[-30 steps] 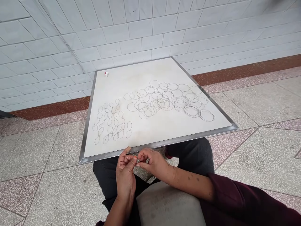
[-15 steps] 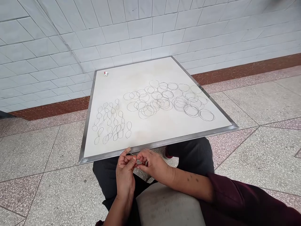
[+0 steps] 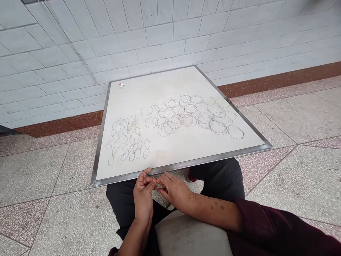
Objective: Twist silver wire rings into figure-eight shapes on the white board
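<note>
A thin wire loop (image 3: 148, 174) is between my two hands, just in front of the table's near edge. My left hand (image 3: 144, 193) pinches it between thumb and fingers, with a tan wrap on one fingertip. Close against it, my right hand (image 3: 174, 190) has its fingers closed at the wire's other side. Part of the wire is hidden by the fingers. On the white table (image 3: 149, 96) lie several round wire rings (image 3: 236, 132) at the middle and right. Several figure-eight wire pieces (image 3: 147, 148) lie at the left.
A small red and white object (image 3: 121, 85) sits at the table's far left corner. The table has a metal rim (image 3: 181, 165) and stands by a tiled wall (image 3: 160, 33). My knees are under its near edge, with a grey padded surface (image 3: 193, 233) between my legs.
The view has shifted slightly. My right hand's fingers have closed in nearer to my left fingers, and the wire loop shows more clearly above my left thumb.
</note>
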A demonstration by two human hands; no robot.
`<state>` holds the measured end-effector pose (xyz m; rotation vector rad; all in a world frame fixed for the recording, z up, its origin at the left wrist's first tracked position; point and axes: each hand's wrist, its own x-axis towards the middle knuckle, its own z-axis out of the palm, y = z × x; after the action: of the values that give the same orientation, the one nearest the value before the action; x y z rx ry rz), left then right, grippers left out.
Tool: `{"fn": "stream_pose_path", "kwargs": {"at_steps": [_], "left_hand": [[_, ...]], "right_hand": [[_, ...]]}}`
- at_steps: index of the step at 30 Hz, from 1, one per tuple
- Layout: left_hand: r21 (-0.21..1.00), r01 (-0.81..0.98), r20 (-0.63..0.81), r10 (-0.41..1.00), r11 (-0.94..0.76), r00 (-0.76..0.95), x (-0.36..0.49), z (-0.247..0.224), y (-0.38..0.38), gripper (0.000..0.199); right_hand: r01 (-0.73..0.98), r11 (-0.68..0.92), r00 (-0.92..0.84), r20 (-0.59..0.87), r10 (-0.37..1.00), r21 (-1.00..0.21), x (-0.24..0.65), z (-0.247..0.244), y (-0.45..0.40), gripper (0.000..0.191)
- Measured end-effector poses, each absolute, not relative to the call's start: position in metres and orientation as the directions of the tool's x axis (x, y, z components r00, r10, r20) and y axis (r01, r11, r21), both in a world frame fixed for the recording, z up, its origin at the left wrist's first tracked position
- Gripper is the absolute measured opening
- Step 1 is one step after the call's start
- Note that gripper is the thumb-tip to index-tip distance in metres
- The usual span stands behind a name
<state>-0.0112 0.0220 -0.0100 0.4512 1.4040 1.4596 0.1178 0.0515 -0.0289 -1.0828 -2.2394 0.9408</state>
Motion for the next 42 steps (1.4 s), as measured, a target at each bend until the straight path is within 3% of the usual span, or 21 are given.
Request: {"fn": "stream_pose_path", "kwargs": {"at_steps": [5,10,13,16,19,22,27,34,42], "left_hand": [[0.880,-0.454,-0.350,0.839,0.142,-0.417,-0.004,-0.004,0.020,0.049],[0.859,-0.489,-0.386,0.817,0.150,-0.428,0.002,-0.001,0.016,0.049],[0.842,-0.518,-0.403,0.812,0.149,-0.421,0.005,-0.003,0.018,0.049],[0.818,-0.556,-0.395,0.846,0.147,-0.357,0.005,-0.002,0.020,0.051],[0.802,-0.582,-0.363,0.882,0.132,-0.301,0.001,0.004,0.021,0.053],[0.795,-0.594,-0.347,0.894,0.119,-0.284,-0.003,0.010,0.018,0.052],[0.820,-0.557,-0.331,0.902,0.130,-0.278,-0.007,0.015,0.013,0.052],[0.928,-0.367,-0.189,0.937,0.072,-0.293,-0.009,0.002,0.006,0.049],[0.950,-0.304,-0.169,0.940,0.076,-0.295,-0.010,0.004,0.000,0.049]], "right_hand": [[0.470,0.363,-0.520,0.079,0.850,-0.805,0.118,-0.023,0.054,0.012],[0.517,0.498,-0.537,0.189,0.822,-0.696,0.121,-0.024,0.046,0.009],[0.537,0.505,-0.562,0.161,0.811,-0.676,0.124,-0.023,0.043,0.003],[0.476,0.377,-0.516,0.094,0.852,-0.794,0.129,-0.015,0.046,0.007],[0.235,0.113,-0.488,-0.016,0.873,-0.965,0.134,-0.003,0.051,0.007],[0.042,-0.100,-0.506,-0.108,0.856,-0.994,0.136,0.006,0.053,0.012],[-0.021,-0.185,-0.556,-0.143,0.819,-0.982,0.134,0.007,0.051,0.021],[-0.031,-0.279,-0.575,-0.211,0.790,-0.960,0.130,-0.003,0.045,0.023],[-0.018,-0.353,-0.611,-0.269,0.745,-0.935,0.129,0.002,0.042,0.033]]}}
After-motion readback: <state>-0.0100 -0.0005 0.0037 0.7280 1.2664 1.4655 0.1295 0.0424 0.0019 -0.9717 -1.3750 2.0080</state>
